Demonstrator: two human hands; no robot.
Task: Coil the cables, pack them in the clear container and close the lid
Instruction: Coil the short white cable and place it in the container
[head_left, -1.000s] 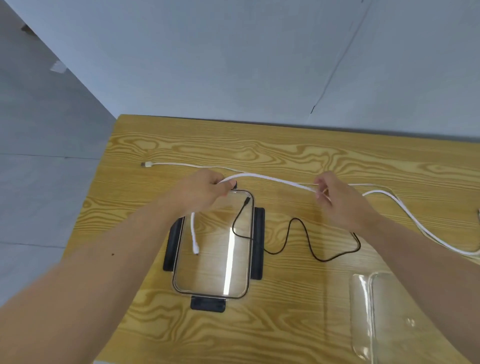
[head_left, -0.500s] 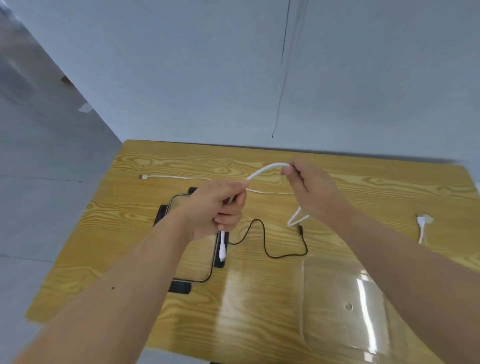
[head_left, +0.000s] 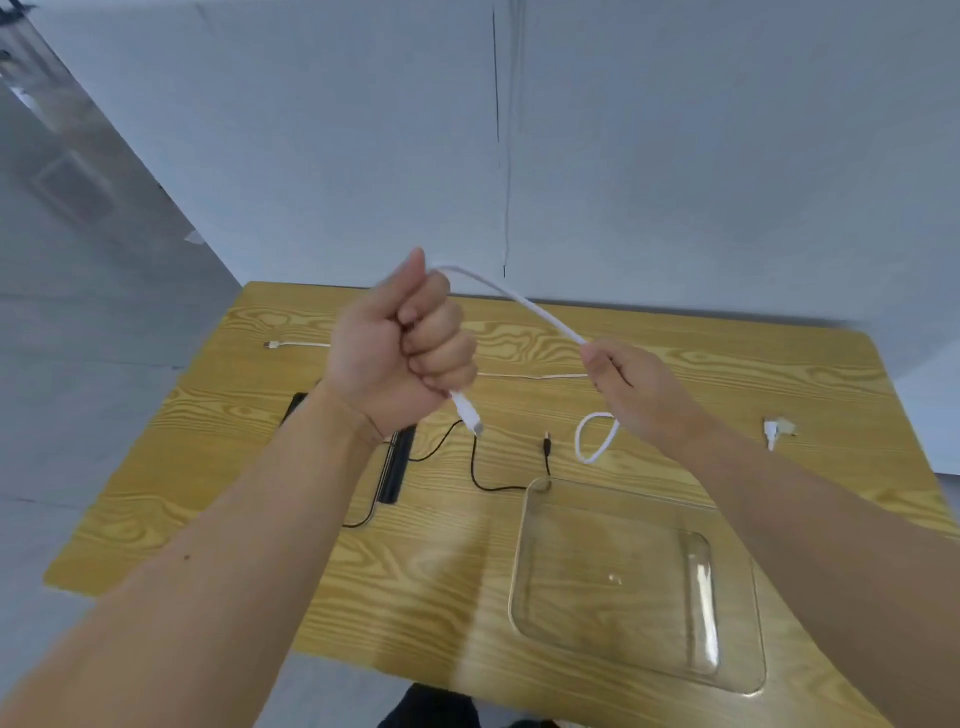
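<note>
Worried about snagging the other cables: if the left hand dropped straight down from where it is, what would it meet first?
Probably the black cable on the table, beside the lid's black clip. The left hand is raised, so depth is uncertain.

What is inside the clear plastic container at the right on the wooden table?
Nothing lies inside the clear plastic container; only wood grain of the table shows through it. The right forearm hides its far right corner, so that part cannot be checked.
</note>
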